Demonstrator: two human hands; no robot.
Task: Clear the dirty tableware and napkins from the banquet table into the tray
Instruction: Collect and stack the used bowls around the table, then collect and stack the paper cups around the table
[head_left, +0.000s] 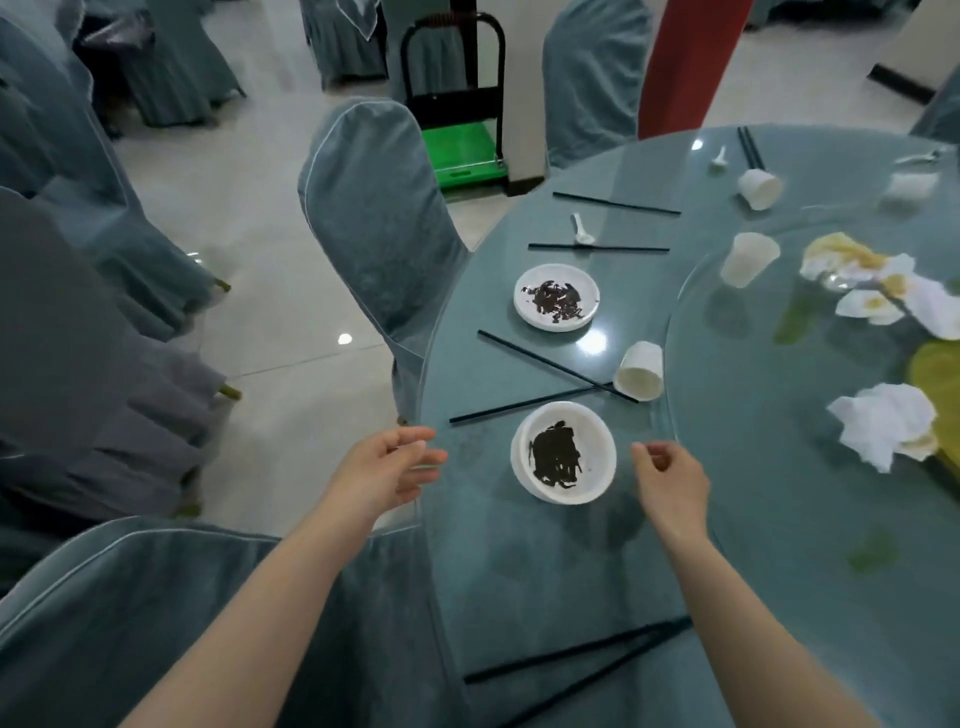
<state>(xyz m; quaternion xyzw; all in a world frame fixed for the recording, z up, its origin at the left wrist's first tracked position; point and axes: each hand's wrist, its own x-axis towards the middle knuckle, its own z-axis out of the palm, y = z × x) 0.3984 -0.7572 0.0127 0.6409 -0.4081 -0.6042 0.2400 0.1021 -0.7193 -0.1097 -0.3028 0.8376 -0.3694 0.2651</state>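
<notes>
A white bowl (563, 452) with dark scraps sits near the edge of the round glass-topped table (519, 561). My left hand (389, 467) hovers at the table's rim to the bowl's left, fingers apart and empty. My right hand (670, 478) is just right of the bowl, fingers loosely curled, holding nothing. Further back lies a white plate (557, 296) with dark scraps. Black chopsticks (550, 364) cross between the two dishes. A white cup (641, 371) lies tipped on its side. A crumpled white napkin (883, 421) rests on the glass turntable (753, 415). No tray is in view.
More cups (748, 257) (759, 188), a white spoon (582, 231) and further chopsticks (597, 248) (576, 662) lie around the table. White orchid flowers (883, 291) decorate the turntable. Covered chairs (379, 218) ring the table. A green trolley (462, 145) stands on the floor behind.
</notes>
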